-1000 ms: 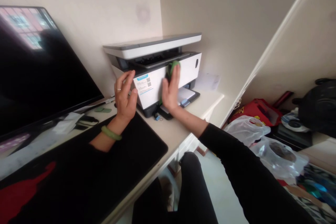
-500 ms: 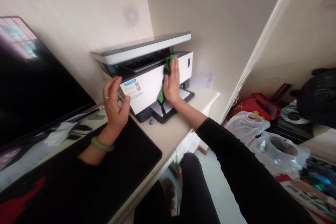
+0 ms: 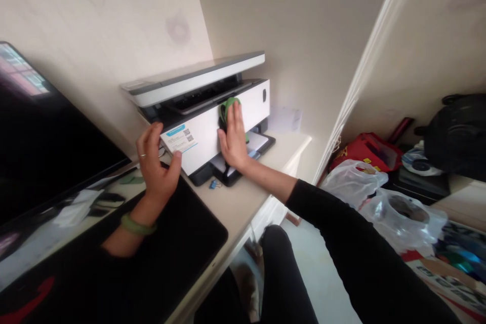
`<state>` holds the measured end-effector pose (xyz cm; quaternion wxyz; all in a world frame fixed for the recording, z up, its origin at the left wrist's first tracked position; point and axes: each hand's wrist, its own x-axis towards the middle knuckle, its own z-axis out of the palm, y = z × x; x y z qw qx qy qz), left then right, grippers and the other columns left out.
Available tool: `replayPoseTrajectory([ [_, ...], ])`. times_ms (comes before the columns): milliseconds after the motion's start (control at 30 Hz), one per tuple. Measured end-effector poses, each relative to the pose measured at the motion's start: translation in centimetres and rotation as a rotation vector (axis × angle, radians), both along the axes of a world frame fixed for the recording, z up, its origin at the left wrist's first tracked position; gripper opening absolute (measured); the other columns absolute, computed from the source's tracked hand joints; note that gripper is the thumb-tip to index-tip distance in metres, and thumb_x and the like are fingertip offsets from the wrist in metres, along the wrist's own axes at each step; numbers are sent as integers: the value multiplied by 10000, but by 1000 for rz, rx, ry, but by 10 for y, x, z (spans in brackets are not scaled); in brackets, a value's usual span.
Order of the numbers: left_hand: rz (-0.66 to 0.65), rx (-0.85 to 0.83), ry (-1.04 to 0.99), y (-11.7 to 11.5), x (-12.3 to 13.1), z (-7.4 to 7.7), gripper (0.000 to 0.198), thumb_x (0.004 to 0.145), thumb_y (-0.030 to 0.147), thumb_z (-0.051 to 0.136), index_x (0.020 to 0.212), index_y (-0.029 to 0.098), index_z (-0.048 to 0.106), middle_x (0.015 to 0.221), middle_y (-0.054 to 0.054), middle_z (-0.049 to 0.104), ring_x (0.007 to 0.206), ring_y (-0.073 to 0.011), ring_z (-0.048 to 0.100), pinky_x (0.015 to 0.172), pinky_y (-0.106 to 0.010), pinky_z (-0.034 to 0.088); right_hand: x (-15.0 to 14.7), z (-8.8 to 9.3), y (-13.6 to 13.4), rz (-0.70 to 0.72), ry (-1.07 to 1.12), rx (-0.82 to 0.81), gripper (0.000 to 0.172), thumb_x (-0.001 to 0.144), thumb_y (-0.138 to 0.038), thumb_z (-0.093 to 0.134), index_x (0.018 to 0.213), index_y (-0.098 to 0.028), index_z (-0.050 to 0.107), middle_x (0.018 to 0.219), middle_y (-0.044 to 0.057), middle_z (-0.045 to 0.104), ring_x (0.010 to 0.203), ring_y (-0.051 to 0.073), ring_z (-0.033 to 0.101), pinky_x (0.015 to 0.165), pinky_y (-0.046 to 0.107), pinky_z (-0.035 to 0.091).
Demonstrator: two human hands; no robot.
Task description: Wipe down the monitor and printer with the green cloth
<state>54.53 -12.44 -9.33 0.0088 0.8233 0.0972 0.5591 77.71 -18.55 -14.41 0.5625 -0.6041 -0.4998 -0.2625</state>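
Note:
A white and dark grey printer (image 3: 205, 142) stands on the desk, its top lid raised a little above the body. My right hand (image 3: 233, 139) presses a green and black cloth (image 3: 231, 103) flat against the middle of its front panel. The palm and straight fingers cover much of the cloth. At the printer's front left corner is my left hand (image 3: 157, 164), with fingers curved and thumb spread apart from them. The thumb lies beside the printed label (image 3: 180, 136); whether the fingertips touch the casing, I cannot tell.
A small blue binder clip (image 3: 214, 184) lies before the printer's paper tray (image 3: 232, 178). At left are a black monitor (image 3: 49, 147), papers (image 3: 76, 207) and a black desk mat (image 3: 182, 228). Plastic bags (image 3: 353, 179) and a red bag (image 3: 366, 152) sit at right.
My right hand has moved left and slightly down across the printer's front panel with the cloth. My left hand stays at the front left corner. The whole view has shifted a little.

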Motion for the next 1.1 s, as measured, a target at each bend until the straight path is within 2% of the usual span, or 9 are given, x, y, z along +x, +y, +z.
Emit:
replayPoseTrajectory([
  [100,23,0,3,-3,0,0,736,971,355,669,1672,303,450,1633,-152,497,1568,-357,480,1229,-557,542,20,8,-2,30,-27,35,747,1109,-439,198,1784,-241,-55,1901,50,74,1777,229,8,1448,564,168],
  [233,46,-7,7,-5,0,0,742,959,340,668,1668,317,449,1631,-157,489,1571,-357,482,1226,-560,551,71,19,12,-35,165,142,761,1100,-490,179,1783,-194,23,1884,108,144,1776,247,45,1440,597,139],
  [433,45,-12,7,-6,0,0,768,949,313,681,1676,321,434,1648,-145,475,1584,-365,463,1233,-568,549,119,5,32,-128,412,203,780,1083,-547,132,1779,-198,68,1857,139,183,1772,252,82,1431,625,140],
  [567,29,-16,-1,-6,0,-1,750,959,316,687,1669,279,447,1657,-157,470,1584,-367,457,1254,-564,529,124,-9,38,-120,614,213,859,1071,-622,109,1766,-119,85,1839,214,184,1772,275,84,1421,660,130],
  [667,29,-12,2,-6,0,-1,746,960,301,691,1664,229,452,1646,-178,484,1580,-376,458,1252,-566,527,108,-14,37,-112,695,211,907,1069,-624,133,1745,-23,76,1817,296,191,1766,316,111,1402,699,145],
  [767,33,-6,1,-6,1,-1,755,955,305,691,1667,239,450,1645,-177,487,1569,-386,472,1242,-570,534,83,-12,30,-82,611,211,857,1081,-606,179,1766,-102,72,1847,236,171,1771,287,89,1408,678,153],
  [867,20,-2,-16,-6,1,0,766,933,286,702,1661,246,467,1643,-180,484,1554,-407,493,1225,-589,547,70,0,24,-50,363,180,799,1094,-564,231,1780,-186,72,1877,152,136,1776,245,37,1427,623,130],
  [967,3,-1,-18,-7,1,0,771,922,263,715,1654,244,474,1647,-186,478,1559,-430,485,1223,-625,541,85,9,25,-85,271,166,805,1093,-561,207,1781,-168,66,1876,154,137,1777,240,36,1433,593,130],
  [1100,7,-21,-6,-7,1,1,770,932,288,710,1660,247,464,1662,-180,463,1576,-421,465,1245,-609,527,126,2,38,-147,475,235,842,1079,-610,117,1781,-155,18,1856,197,154,1774,256,79,1415,649,145],
])
